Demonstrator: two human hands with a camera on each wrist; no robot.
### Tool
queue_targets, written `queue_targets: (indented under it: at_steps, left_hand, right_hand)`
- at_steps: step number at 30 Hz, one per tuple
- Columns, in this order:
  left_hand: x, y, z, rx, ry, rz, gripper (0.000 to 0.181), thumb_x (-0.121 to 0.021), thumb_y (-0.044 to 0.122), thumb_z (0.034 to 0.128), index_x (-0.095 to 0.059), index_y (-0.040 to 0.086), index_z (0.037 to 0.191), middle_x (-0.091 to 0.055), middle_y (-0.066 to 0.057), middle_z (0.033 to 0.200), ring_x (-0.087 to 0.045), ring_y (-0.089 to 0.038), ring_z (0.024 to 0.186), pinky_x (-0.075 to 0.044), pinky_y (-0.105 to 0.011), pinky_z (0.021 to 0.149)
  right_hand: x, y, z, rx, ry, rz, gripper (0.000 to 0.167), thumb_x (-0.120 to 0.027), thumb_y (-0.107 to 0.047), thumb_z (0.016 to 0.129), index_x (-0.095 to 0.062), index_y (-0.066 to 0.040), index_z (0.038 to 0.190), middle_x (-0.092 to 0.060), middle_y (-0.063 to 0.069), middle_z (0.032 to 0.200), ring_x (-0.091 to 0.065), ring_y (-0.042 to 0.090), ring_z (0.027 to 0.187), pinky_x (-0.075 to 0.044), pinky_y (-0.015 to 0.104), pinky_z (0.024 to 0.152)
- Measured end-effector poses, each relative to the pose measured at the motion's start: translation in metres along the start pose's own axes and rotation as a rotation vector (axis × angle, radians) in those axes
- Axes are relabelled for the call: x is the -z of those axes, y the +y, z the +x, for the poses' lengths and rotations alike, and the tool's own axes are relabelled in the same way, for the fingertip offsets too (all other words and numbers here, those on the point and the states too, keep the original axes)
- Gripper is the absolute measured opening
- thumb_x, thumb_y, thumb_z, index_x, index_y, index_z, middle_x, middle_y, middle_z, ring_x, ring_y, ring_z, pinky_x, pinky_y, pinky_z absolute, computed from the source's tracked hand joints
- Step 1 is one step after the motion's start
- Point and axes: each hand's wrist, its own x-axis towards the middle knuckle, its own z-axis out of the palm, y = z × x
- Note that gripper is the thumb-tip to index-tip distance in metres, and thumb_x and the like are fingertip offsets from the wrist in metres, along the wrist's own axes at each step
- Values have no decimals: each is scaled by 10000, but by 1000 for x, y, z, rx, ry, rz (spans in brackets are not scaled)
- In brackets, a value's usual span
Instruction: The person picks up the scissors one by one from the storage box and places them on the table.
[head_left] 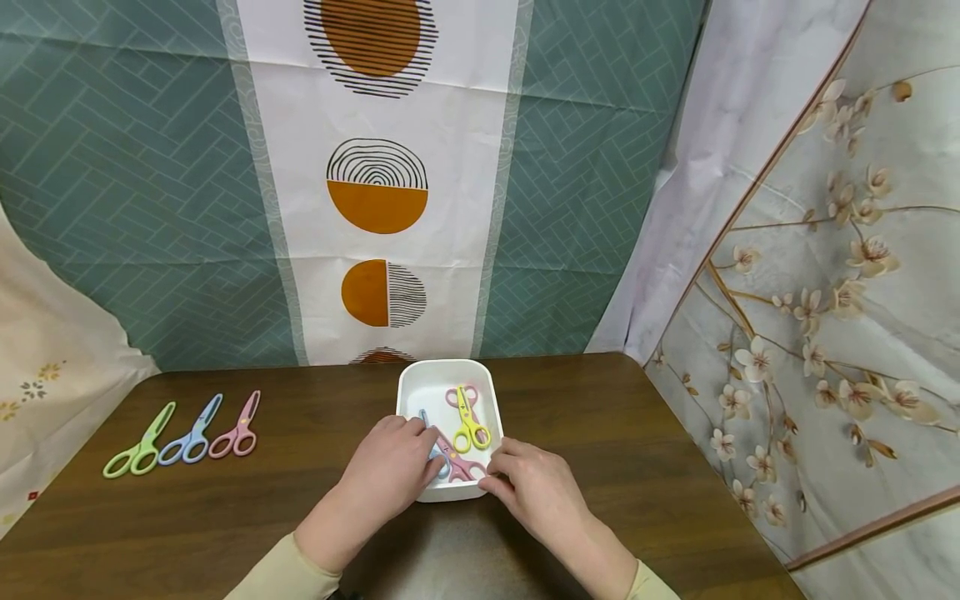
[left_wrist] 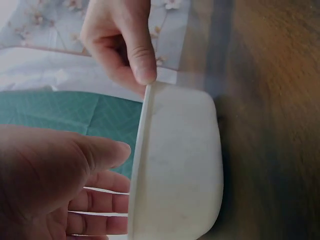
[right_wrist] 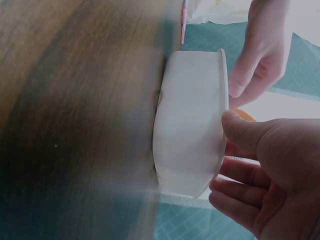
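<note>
Head view: white rounded-rectangular plastic tray (head_left: 431, 396) of pink, blue and yellow scissors (head_left: 469, 423), at six o'clock; left hand (head_left: 393, 458) at its eight o'clock, right hand (head_left: 536, 483) at four. Left wrist: left hand loosely extended, visibly empty. Right wrist: right hand pinches the tray's rim (right_wrist: 224, 85)

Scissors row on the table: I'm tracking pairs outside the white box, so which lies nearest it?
The pink scissors, at the row's right end; the blue pair and green pair lie farther left.

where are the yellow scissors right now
In the head view, the yellow scissors lie inside the white tray, toward its right side, beside pink scissors and up and left of the right hand.
</note>
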Motion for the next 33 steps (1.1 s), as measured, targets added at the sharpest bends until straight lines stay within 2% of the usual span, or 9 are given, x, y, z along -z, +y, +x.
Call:
queue_targets:
  at_steps: [8,11,16,21,25,33]
  left_hand:
    - [-7,9,9,36,-61,-12,310,-903,313,911,-715,73,858,-667,-52,764,-661,-280,706,-551,-447,677]
    - [-8,11,12,56,-102,-29,309,-906,304,907,-706,80,836,-678,-52,769,-667,-280,705,-548,-452,676]
    - [-9,12,19,89,-207,-46,300,-903,302,924,-726,71,853,-674,-68,762,-647,-276,684,-560,-460,696]
    - [-13,12,26,104,-316,-19,319,-915,339,916,-758,62,927,-668,-71,761,-556,-236,654,-553,-430,702]
    - [-14,12,29,100,-340,5,333,-918,354,908,-749,69,889,-658,-58,728,-522,-221,630,-549,-425,693]
    - [-15,9,32,122,-382,-24,316,-921,346,903,-769,69,887,-654,-46,706,-532,-218,630,-558,-430,722]
  right_hand:
    - [1,0,0,-7,-19,5,178,-923,-301,904,-777,-200,890,-725,-88,1017,-663,92,818,-564,335,686]
    - [0,0,1,-1,-15,4,178,-925,-297,900,-774,-203,889,-726,-87,1020,-671,99,825,-566,339,691]
    - [0,0,1,0,-7,1,178,-924,-300,898,-774,-205,887,-728,-87,1022,-678,106,830,-567,343,693]
    - [-1,0,0,-3,-10,1,175,-925,-296,897,-779,-201,887,-731,-88,1023,-678,106,830,-569,337,689]
    - [-1,-1,-1,0,-6,-2,178,-925,-300,894,-776,-203,884,-730,-90,1015,-676,104,827,-567,337,689]
    - [0,0,0,-4,-13,-1,175,-924,-301,897,-777,-205,883,-705,-102,967,-651,91,792,-552,324,669]
